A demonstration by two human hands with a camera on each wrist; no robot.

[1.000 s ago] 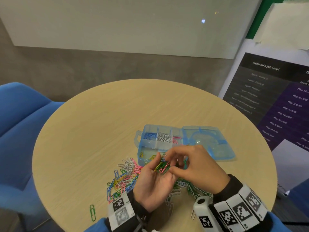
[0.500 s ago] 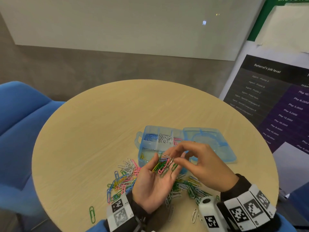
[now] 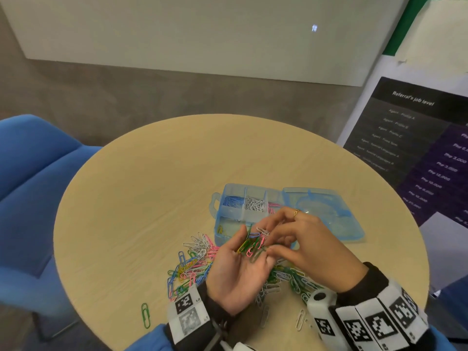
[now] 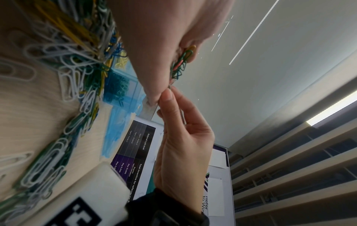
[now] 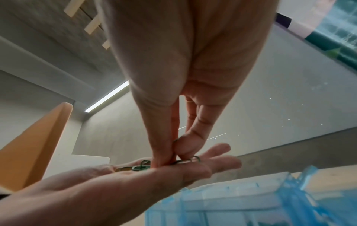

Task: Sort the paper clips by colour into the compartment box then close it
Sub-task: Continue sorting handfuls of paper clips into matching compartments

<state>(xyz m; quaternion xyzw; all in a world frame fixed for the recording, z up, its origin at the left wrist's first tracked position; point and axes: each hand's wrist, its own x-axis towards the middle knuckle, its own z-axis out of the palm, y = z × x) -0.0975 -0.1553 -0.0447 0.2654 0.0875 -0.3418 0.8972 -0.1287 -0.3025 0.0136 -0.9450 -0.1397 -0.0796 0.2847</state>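
Pinching one clip, seemingly green, the right hand (image 3: pixel 301 245) lifts from light, tangle-prone paper clips (image 3: pixel 249 245) cupped in the left hand (image 3: pixel 236 272); grip one wire loop

clip pile (image 3: pixel 195 262) left of box (image 3: pixel 243 214)

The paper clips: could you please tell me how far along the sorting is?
Partly done: the compartment box already holds separate blue, white, pink and yellow clips, lid open. In hand: the left hand cups a mixed bunch while the right hand pinches one clip from it. Left: the mixed pile on the table, the stray green clip, then closing the box.
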